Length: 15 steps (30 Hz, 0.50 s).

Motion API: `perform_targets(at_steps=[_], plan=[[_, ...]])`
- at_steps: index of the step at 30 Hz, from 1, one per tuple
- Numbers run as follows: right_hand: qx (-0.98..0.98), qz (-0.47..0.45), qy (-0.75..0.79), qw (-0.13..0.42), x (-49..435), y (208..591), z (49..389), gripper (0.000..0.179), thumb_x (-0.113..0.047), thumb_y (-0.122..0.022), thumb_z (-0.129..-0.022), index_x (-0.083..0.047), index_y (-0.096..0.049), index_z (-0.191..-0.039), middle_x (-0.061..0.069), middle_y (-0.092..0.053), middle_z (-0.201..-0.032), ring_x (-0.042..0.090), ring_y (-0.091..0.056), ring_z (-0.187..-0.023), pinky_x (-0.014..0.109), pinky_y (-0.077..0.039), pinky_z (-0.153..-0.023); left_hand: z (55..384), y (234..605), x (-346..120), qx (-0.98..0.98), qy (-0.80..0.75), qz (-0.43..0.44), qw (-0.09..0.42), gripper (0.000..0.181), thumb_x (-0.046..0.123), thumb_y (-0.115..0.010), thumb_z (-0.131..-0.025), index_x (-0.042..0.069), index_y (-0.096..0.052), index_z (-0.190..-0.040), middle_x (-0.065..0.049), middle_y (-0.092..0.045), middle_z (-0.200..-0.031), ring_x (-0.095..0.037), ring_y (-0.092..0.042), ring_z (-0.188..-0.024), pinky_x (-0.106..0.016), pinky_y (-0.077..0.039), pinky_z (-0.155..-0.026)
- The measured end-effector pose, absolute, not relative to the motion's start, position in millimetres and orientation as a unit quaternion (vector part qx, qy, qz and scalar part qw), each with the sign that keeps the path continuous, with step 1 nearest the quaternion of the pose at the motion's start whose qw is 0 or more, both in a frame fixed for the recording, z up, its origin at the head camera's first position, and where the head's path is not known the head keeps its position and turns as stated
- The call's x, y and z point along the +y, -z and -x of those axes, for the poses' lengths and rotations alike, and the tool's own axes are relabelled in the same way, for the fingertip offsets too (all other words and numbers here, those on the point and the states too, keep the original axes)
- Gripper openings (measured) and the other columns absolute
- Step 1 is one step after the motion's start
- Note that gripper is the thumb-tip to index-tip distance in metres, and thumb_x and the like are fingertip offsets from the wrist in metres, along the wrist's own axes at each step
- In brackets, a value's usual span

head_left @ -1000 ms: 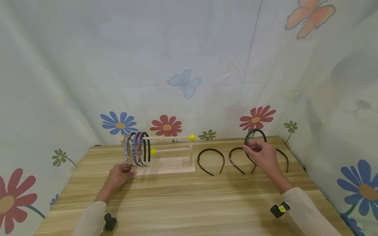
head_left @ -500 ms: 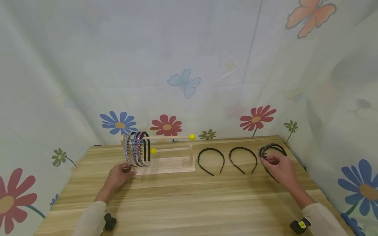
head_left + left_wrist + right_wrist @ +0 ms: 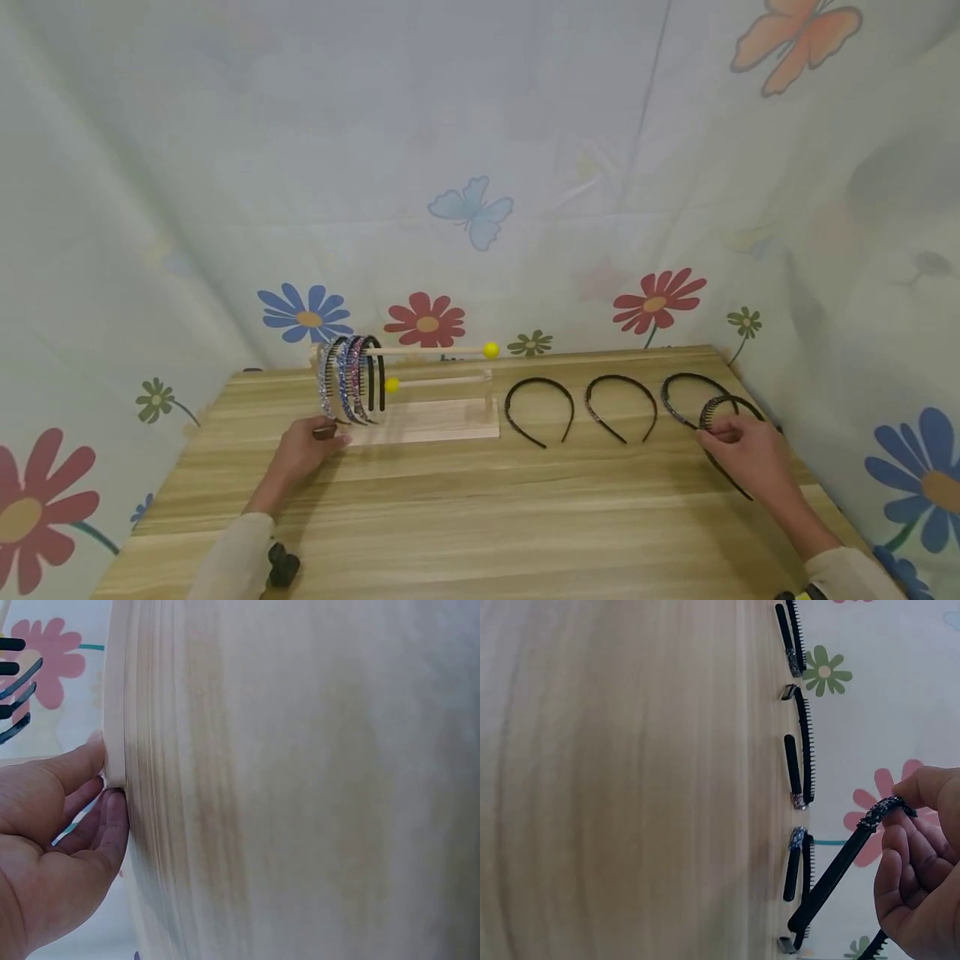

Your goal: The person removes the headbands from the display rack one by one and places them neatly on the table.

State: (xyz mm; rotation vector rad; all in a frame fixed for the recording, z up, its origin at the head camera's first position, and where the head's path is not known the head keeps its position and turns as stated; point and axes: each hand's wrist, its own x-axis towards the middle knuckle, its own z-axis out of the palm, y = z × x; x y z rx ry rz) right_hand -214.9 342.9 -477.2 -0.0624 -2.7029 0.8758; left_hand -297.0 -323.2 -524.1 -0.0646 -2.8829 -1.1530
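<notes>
My right hand [image 3: 753, 458] pinches a black toothed headband [image 3: 731, 477] by its decorated side, at the right end of the table. In the right wrist view, thumb and fingers hold the glittery part of this headband [image 3: 838, 862]. My left hand [image 3: 303, 450] grips the left end of a wooden headband stand [image 3: 442, 421]. Thumb and fingertips meet at the base corner [image 3: 115, 769] in the left wrist view. Several glittery headbands [image 3: 348, 379] hang at the left of the stand's upper rod.
Three black headbands lie in a row right of the stand: one nearest it [image 3: 510, 412], a middle one [image 3: 592, 408] and one [image 3: 675, 414] partly behind the held headband. Yellow balls tip the stand's rods, one being the upper ball [image 3: 491, 350]. A flowered cloth [image 3: 480, 275] stands behind.
My right hand has moved rightward and nearer with the headband, from above the middle lying headband to beside the rightmost one. The left hand stays at the stand.
</notes>
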Motion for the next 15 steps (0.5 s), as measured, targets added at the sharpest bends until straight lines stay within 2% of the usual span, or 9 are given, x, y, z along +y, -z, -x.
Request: perform_targets(at_steps=[5,15], plan=[[-0.947,0.042,-0.303,0.1,352.4,478.2,209.4,0.042,-0.036,-0.073,-0.095,0.005,-0.073,-0.104,0.019,-0.075,-0.095,0.03,-0.072,-0.082,0.039,-0.057,-0.063,296.4,523.7,-323.5,-0.929,0.37,0.02,0.021,0.049,0.021,-0.075,-0.095,-0.01,-0.063,-0.13,-0.033,-0.064,-0.127,-0.048,-0.065,-0.116,-0.057,-0.053,-0.1],[-0.955,0.052,-0.279,0.088,364.8,488.9,197.2,0.031,-0.029,-0.075,-0.093,0.001,-0.073,-0.096,0.01,-0.075,-0.086,0.019,-0.068,-0.073,0.031,-0.052,-0.059,295.9,524.1,-322.8,-0.929,0.37,0.023,0.019,0.049,0.021,-0.073,-0.096,-0.012,-0.061,-0.13,-0.034,-0.063,-0.127,-0.049,-0.064,-0.117,-0.058,-0.053,-0.1]])
